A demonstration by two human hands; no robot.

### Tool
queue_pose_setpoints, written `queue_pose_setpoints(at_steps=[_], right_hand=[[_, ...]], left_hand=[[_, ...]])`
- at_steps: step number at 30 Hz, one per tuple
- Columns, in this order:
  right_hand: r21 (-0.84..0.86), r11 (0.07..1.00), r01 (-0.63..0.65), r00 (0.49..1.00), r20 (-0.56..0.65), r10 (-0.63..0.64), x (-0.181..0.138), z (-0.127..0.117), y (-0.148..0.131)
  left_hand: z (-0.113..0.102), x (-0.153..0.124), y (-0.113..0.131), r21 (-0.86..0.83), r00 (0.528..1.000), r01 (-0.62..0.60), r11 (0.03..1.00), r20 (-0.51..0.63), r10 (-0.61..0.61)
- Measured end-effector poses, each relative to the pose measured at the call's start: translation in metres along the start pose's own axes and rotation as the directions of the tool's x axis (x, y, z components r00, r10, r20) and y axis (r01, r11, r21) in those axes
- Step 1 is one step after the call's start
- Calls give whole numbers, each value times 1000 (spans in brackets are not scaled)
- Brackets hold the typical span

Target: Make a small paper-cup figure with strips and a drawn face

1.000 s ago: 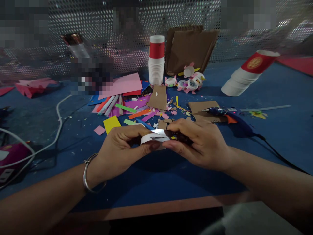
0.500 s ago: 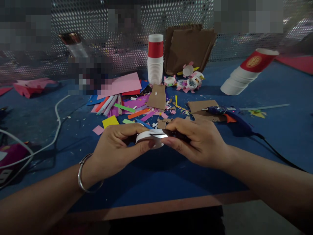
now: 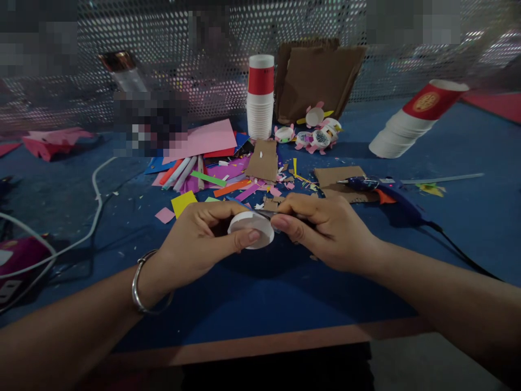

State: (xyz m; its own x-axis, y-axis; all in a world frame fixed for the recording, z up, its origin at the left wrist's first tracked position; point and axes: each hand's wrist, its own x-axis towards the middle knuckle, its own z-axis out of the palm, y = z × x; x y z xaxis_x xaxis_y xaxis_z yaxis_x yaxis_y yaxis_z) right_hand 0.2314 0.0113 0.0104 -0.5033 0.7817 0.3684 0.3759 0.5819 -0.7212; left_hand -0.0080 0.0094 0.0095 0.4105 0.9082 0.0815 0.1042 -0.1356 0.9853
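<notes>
My left hand point(image 3: 199, 239) is closed around a small white cup bottom point(image 3: 251, 229), its round base turned toward me. My right hand point(image 3: 321, 231) is closed on dark-handled scissors point(image 3: 266, 215), whose blade tip meets the cup piece's right edge. Both hands hover just above the blue table point(image 3: 264, 293), near its front edge. A metal bangle point(image 3: 140, 285) sits on my left wrist.
Coloured paper scraps point(image 3: 220, 182), markers point(image 3: 181, 174) and cardboard pieces point(image 3: 262, 160) litter the middle. A glue gun point(image 3: 382, 193) with a cable lies to the right. Cup stacks stand upright point(image 3: 260, 98) and tilted point(image 3: 415, 119). Finished cup crafts point(image 3: 315, 136) sit behind. White cable point(image 3: 95, 201) runs left.
My left hand has turned the white cup piece so its round base faces me instead of its side strip. Both hands have risen slightly; the scissors stay at its edge.
</notes>
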Motion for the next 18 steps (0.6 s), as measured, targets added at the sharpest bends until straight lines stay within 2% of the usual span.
queue_pose_setpoints(at_steps=[5,9,14,18], right_hand=[[131,976,-173,980,-80,184,5,-1,2],[210,954,-214,968,-87,236,7,-1,4],[136,974,-182,983,2,183,6,-1,2],[-3,996,-86,995,56,86,4,-2,2]], left_hand=[[-2,0,-6,-125,997,74,989,6,-73],[-2,-1,-8,-174,996,86,981,-5,-89],[-1,1,-8,-104,998,40,994,-40,-44],[2,1,-1,87,998,-55,995,-34,58]])
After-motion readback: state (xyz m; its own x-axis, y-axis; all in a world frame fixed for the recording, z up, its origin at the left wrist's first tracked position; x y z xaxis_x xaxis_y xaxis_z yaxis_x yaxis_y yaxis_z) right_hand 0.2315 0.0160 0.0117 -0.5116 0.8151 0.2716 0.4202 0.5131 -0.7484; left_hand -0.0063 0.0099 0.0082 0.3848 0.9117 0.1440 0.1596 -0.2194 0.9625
